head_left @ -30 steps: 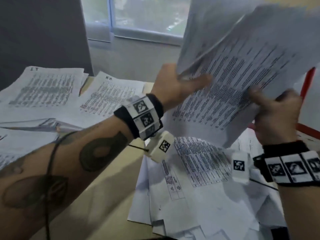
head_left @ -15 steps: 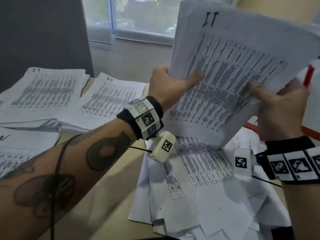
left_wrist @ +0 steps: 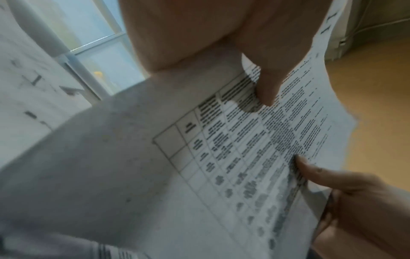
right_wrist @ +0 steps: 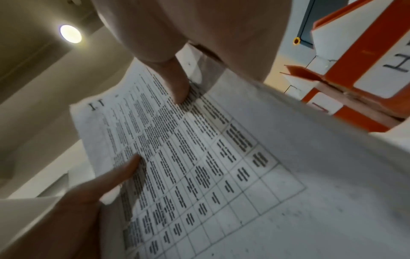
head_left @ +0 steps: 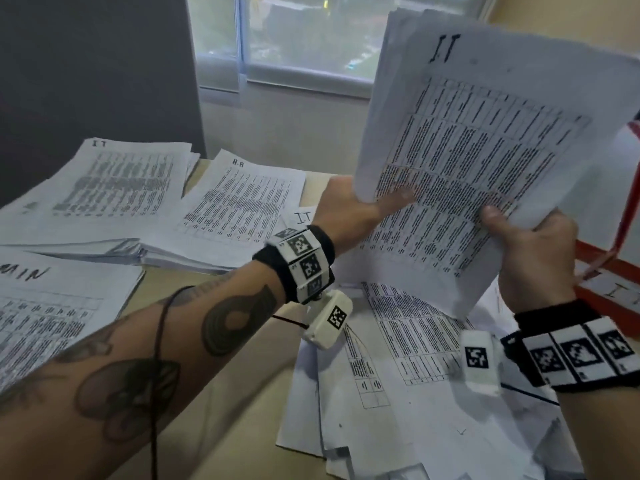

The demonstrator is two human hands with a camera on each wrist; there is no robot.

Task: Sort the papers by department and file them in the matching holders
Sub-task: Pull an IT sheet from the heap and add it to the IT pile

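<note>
Meanwhile, IT papers (head_left: 485,161) beside orange holder (head_left: 609,299)

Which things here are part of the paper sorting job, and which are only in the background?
Part of the job:
- left hand and right hand, both gripping the held IT sheets
- IT pile
- HR pile
- ADMIN pile
- loose papers
- orange holder

Background:
- window
- ceiling lamp

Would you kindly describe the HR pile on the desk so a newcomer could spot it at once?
Start at the window and drop to the desk. Two stacks lie side by side at its far edge; the HR pile is the right one, left of the left hand. Its top sheet reads "H-R", while its neighbour's reads "IT".
</note>
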